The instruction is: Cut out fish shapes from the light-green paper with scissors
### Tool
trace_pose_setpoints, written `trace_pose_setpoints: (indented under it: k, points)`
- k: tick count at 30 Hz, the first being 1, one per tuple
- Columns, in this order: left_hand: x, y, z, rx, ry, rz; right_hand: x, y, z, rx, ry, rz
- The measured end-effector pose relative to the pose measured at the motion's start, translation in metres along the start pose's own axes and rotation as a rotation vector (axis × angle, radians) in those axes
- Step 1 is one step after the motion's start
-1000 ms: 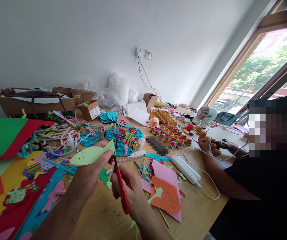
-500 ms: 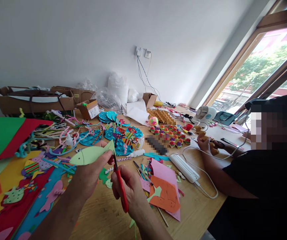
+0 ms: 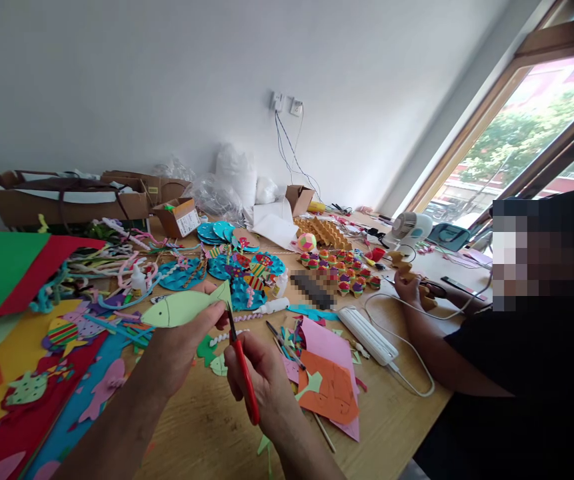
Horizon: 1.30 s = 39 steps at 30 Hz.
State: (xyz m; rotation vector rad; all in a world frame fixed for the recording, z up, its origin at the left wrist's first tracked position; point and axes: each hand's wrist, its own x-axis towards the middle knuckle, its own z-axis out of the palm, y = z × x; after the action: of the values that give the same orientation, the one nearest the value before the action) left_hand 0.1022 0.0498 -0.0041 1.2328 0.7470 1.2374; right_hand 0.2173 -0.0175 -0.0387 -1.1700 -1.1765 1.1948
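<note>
A light green fish cutout (image 3: 179,307) with drawn lines is pinched near its tail in my left hand (image 3: 191,343). My right hand (image 3: 261,373) grips red-handled scissors (image 3: 245,380), whose blades point up and meet the fish's tail edge. Whether the blades are apart is hard to tell. Below the hands, a smaller green fish piece (image 3: 219,365) lies on the wooden table (image 3: 207,427). To the right of my right hand lie an orange sheet (image 3: 334,390) with drawn outlines and a pink sheet (image 3: 324,340), with a pale green scrap on the orange one.
A white power strip (image 3: 368,335) and its cable lie on the right, beside a co-worker (image 3: 527,347) holding a brown carton piece. Coloured sheets (image 3: 11,273) cover the left. Blue decorated discs (image 3: 247,273), painted egg-carton cups (image 3: 341,270) and cardboard boxes (image 3: 179,217) stand behind.
The scissors and my right hand have shifted very slightly right. The fish stays pinched in my left hand, almost unmoved.
</note>
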Motion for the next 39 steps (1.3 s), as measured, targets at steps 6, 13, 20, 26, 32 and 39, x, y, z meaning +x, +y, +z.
trace_pose_setpoints:
  k: [6,13,20,26,32,39]
  points:
    - [0.0,-0.005,-0.005,-0.039,-0.037,-0.034,-0.001,0.002,-0.003,-0.001,-0.008,-0.012]
    - [0.002,-0.005,-0.01,0.027,-0.076,-0.067,-0.003,0.003,-0.005,-0.014,-0.011,-0.019]
    - [0.003,0.0,-0.01,0.094,-0.114,-0.069,-0.004,0.005,-0.008,-0.039,-0.012,-0.006]
    - [0.001,0.001,-0.014,0.12,-0.094,-0.154,-0.006,0.001,-0.006,-0.079,-0.001,0.02]
    - [0.001,0.002,-0.019,0.091,-0.098,-0.233,-0.007,-0.001,-0.009,-0.184,0.022,-0.013]
    - [0.003,0.006,-0.019,0.11,-0.203,-0.147,-0.008,-0.001,-0.009,-0.165,0.017,0.027]
